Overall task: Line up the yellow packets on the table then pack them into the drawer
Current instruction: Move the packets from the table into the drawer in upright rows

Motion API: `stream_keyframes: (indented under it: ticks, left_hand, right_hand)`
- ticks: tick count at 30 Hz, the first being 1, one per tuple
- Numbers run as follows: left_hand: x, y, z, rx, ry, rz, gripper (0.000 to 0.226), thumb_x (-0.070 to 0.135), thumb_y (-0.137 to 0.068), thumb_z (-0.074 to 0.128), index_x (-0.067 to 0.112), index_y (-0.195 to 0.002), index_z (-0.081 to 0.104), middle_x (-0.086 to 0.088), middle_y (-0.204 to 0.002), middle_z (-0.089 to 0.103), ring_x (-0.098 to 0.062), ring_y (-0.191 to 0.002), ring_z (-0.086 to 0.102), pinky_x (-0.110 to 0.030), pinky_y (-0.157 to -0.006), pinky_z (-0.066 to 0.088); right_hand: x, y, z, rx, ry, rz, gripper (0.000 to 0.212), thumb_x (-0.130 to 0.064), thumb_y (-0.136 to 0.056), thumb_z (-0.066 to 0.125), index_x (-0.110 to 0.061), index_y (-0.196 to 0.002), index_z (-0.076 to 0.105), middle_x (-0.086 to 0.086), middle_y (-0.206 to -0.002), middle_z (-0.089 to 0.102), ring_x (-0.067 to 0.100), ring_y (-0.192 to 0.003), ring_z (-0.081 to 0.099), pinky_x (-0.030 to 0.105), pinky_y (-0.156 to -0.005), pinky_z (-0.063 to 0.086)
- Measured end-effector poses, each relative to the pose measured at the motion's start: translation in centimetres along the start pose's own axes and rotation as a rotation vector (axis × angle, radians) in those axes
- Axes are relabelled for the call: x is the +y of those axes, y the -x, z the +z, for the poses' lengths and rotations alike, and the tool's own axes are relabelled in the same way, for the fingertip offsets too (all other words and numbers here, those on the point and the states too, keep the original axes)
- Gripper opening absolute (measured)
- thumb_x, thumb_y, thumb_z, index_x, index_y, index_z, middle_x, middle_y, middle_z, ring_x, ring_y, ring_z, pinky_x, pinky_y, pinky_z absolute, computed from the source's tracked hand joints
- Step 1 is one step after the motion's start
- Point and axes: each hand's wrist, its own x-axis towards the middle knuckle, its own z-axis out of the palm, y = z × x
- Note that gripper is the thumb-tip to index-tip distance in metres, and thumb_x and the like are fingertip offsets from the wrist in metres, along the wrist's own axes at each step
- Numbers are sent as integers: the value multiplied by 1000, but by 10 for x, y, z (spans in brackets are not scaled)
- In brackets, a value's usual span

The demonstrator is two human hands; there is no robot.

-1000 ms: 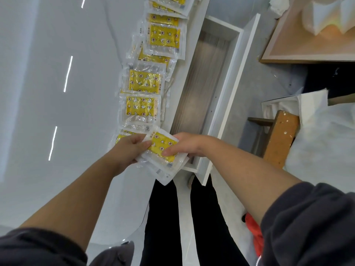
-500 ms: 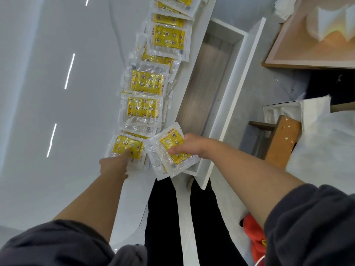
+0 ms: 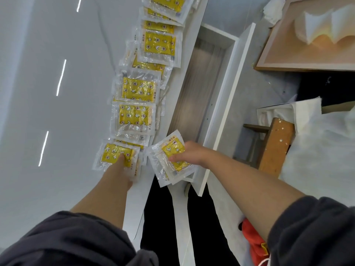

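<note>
— What have you got in view?

— I'm looking down at a white table point(image 3: 57, 189) with a row of yellow packets point(image 3: 137, 104) running from near to far along its right edge, some overlapping. The open drawer point(image 3: 194, 96) sits just right of that edge; what shows of its wood-grain bottom has no packet lying on it.

— And my left hand?

— My left hand point(image 3: 119, 169) is flat on the nearest packet point(image 3: 113, 152) in the row, fingers spread and pressing down on it rather than gripping. That packet lies on the table, its far edge overlapping the next one.

— The right?

— My right hand point(image 3: 189, 153) has its fingers closed on a small stack of packets point(image 3: 170, 160), thumb on top, the rest underneath. The stack is tilted and held off the table, over the near end of the drawer and the table's edge. I can see at least two clear wrappers in it; the exact count I can't tell.

— Anything else nearby?

— A wooden stool point(image 3: 274, 146) to the right of the drawer, and a framed panel point(image 3: 307, 54) at the far right.
</note>
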Motion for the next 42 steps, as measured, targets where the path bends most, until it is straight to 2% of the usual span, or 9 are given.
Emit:
stream_keyframes:
  ticks: [4,7,10,13,15,19,25,32,42]
  left_hand:
    - [-5,-6,3,-44,-90,24,62,54,-94,48,15,-141,39,-10,-146,42,-31,-134,42,-46,-106,37]
    - [-3,-15,-3,33,-96,-12,49,60,-85,61,23,-116,50,-3,-116,54,-25,-108,52,-43,-94,40]
    - [0,-12,-6,21,-149,68,51,55,-89,59,18,-123,49,-6,-91,49,-25,-78,45,-39,-83,41]
    - [2,-11,-6,9,-80,66,42,49,-91,59,15,-117,54,-8,-117,53,-25,-90,47,-38,-89,40]
    - [5,-10,-9,25,-14,42,37,50,-85,67,19,-99,51,-1,-110,54,-20,-94,53,-35,-87,42]
    - [2,-13,-23,-1,120,70,46,43,-74,80,24,-107,54,4,-106,60,-18,-90,60,-31,-82,52]
    - [-38,4,-35,-98,-235,392,48,25,-71,84,0,-106,63,-12,-97,67,-30,-89,62,-37,-77,49]
    - [-101,19,42,-309,-259,305,23,14,-77,80,8,-97,69,-13,-99,72,-32,-96,68,-52,-94,51]
    - [-143,-28,165,206,-320,304,40,25,-96,58,-5,-122,53,-19,-123,59,-38,-113,55,-33,-80,41]
  right_hand:
    - [4,-2,1,5,32,-4,34,-23,-83,75,-13,-115,67,4,-114,69,20,-104,65,37,-98,50]
    - [6,-4,0,21,43,-1,34,-24,-83,75,-14,-114,67,4,-113,69,21,-102,66,38,-98,50]
    - [8,-4,0,33,39,3,34,-23,-83,75,-14,-114,67,4,-112,69,20,-102,66,35,-96,50]
    - [8,0,0,37,29,5,33,-22,-84,74,-14,-115,67,4,-112,69,19,-100,66,29,-90,51]
    - [9,2,1,42,29,16,33,-22,-84,74,-14,-116,67,4,-112,69,18,-98,65,28,-86,51]
    - [11,7,3,59,34,29,29,-22,-85,72,-15,-113,66,2,-108,68,16,-92,64,24,-79,49]
    - [14,21,-15,174,122,50,30,-24,-84,73,-11,-111,67,8,-111,68,22,-99,65,33,-90,52]
    - [28,11,-84,383,332,27,25,-20,-82,70,-6,-101,69,12,-105,68,25,-97,65,27,-74,48]
    - [26,-63,-128,386,723,-283,12,-20,-84,66,-11,-89,60,10,-95,66,26,-89,62,33,-71,50]
